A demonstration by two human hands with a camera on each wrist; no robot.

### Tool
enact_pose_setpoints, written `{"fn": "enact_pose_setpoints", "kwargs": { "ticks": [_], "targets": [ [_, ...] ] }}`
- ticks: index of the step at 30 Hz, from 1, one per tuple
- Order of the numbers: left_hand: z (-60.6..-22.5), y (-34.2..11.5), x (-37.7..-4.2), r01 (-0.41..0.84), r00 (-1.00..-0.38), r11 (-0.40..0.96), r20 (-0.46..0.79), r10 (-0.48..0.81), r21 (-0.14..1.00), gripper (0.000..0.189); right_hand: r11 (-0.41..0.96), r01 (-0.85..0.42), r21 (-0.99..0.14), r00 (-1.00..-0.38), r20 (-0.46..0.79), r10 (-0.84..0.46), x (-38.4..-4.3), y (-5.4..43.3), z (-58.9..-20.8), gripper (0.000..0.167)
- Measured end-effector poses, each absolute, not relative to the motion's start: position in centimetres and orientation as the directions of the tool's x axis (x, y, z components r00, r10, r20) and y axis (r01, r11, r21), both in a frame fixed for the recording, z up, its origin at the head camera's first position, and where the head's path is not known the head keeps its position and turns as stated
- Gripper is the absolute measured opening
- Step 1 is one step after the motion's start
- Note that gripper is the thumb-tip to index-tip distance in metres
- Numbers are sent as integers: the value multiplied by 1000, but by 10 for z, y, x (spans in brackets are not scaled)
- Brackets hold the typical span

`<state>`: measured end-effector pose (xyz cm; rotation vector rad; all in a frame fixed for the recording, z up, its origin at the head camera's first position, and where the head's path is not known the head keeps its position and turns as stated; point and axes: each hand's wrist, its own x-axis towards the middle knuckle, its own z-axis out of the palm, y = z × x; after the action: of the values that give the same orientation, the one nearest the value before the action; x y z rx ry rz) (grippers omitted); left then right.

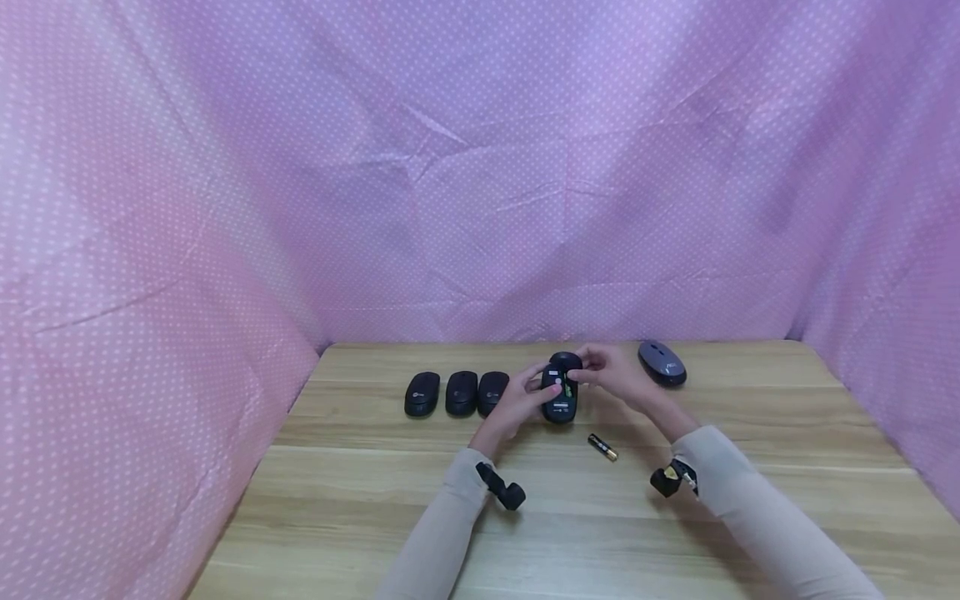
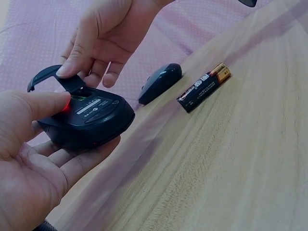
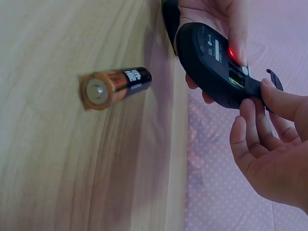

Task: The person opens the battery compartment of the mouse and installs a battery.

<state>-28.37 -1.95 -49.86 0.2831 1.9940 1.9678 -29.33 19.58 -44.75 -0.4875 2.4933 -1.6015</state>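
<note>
A black computer mouse (image 1: 558, 407) is held bottom side up above the table by my left hand (image 1: 517, 403), thumb on its labelled underside and fingers beneath. Beside the thumb tip a red light glows, and the battery compartment (image 3: 236, 77) is exposed with something green inside. My right hand (image 1: 621, 377) pinches the black cover (image 2: 48, 74) between thumb and fingers, at the compartment end of the mouse. The cover stands tilted off the body. A black and copper AA battery (image 1: 602, 447) lies on the table, nearer the body than both hands.
Three black mice, among them the leftmost mouse (image 1: 422, 395), stand in a row on the wooden table (image 1: 360, 500) left of my hands. A grey mouse (image 1: 662, 363) lies at the back right. Pink dotted cloth (image 1: 480, 208) hangs behind the table.
</note>
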Motion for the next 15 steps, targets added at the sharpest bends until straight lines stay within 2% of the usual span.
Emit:
{"fn": "enact_pose_setpoints", "kwargs": {
  "ticks": [7,15],
  "targets": [
    [-498,-20,-282,-92,-919,29,-96,382,995,58,408,-272,-872,-938,145,-315,-293,192,-454,22],
    [-496,-18,-280,-68,-924,-22,-55,379,997,57,360,-219,-907,-956,125,-267,-289,189,-459,32]
  ]
}}
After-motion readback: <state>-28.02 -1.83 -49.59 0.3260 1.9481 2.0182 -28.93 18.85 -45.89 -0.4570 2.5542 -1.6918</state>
